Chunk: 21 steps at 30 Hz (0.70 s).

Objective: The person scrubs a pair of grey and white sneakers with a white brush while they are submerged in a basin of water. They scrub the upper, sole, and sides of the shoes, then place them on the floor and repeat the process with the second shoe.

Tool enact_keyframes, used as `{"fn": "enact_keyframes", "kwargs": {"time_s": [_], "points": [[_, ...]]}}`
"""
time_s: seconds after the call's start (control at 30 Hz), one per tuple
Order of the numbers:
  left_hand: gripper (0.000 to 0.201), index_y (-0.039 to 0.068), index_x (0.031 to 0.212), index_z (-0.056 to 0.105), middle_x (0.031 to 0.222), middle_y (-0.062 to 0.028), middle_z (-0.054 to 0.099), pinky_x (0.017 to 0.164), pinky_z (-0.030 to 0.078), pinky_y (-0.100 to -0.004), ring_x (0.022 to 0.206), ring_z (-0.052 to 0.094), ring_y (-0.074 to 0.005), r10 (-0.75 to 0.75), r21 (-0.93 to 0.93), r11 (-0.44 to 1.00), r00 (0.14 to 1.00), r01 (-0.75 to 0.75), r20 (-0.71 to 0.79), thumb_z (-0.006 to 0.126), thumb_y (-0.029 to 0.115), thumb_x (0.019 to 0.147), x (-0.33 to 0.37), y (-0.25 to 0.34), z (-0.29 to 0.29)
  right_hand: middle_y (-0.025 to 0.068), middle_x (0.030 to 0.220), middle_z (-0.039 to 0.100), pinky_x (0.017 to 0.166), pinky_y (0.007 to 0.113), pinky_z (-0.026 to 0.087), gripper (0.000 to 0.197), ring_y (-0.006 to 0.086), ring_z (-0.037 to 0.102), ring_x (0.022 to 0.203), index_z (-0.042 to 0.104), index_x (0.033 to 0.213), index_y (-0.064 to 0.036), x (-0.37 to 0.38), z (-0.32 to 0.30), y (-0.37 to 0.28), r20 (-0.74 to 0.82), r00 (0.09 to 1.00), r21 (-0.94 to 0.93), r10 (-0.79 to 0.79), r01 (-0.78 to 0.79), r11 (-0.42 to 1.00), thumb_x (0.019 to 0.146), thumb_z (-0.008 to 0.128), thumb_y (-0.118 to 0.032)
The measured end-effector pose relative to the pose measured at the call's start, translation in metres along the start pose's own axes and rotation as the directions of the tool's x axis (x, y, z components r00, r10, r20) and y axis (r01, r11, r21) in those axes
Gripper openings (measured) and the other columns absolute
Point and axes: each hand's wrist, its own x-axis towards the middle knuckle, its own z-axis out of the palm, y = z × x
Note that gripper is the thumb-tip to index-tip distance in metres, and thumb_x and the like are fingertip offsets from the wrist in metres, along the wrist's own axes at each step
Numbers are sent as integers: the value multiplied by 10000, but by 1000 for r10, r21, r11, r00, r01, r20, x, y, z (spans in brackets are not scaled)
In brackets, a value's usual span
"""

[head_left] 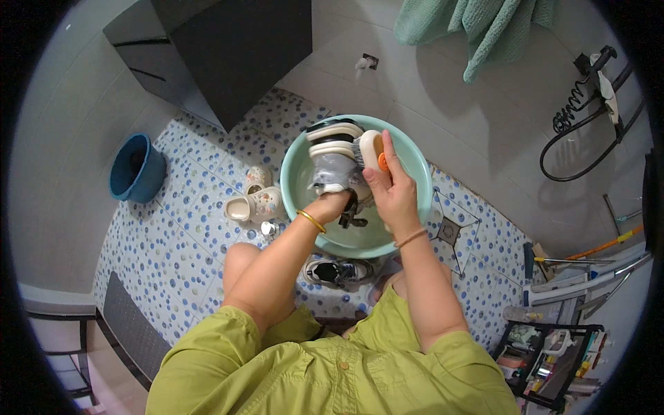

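Over the mint-green basin (423,166), my left hand (335,203) holds a grey, black and white sneaker (333,169) with its thick pale sole tilted up. Most of that hand's fingers are hidden in or behind the shoe, and dark laces or straps hang below it. My right hand (396,197) grips a white scrub brush (372,149) with an orange spot, thumb and forefinger along its back. The bristles touch or nearly touch the sneaker's side. Water shows in the basin beneath. Another sneaker pair or single shoe (337,271) sits on the floor between my feet.
Left of the basin are pale clogs (254,202); farther left stands a blue bucket (138,168). A dark cabinet (228,55) juts out at the back left. A floor drain (449,230) lies right, near long-handled tools (588,259) and a black rack (546,360) of bottles.
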Motion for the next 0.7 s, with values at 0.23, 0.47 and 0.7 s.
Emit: {"fn": "enact_keyframes", "kwargs": {"time_s": [0.23, 0.47, 0.7], "points": [[469, 37, 1231, 406, 1237, -113, 458, 953, 367, -398, 1094, 462, -273, -65, -738, 671, 985, -73, -157, 293, 365, 916, 13, 14, -13, 162, 983, 617, 752, 342, 476, 518, 305, 611, 883, 380, 1301, -253, -7, -40, 26, 55, 978, -305, 201, -176, 936, 824, 570, -316], [457, 60, 1239, 408, 1242, -90, 464, 968, 359, -373, 1106, 466, -240, -165, -608, 793, 975, 41, -149, 257, 352, 922, 10, -1, 12, 204, 992, 593, 715, 390, 490, 536, 361, 592, 872, 356, 1313, -239, -13, 1, 5, 65, 990, -119, 125, -117, 986, 824, 566, -307], [484, 37, 1250, 384, 1260, -125, 439, 985, 332, -401, 1142, 434, -262, -48, -717, 697, 998, -1, -48, 284, 367, 910, 7, 11, 16, 210, 953, 599, 695, 381, 479, 518, 358, 597, 840, 356, 1316, -202, -6, -27, 21, -33, 941, -372, 338, -325, 869, 843, 528, -326]]}}
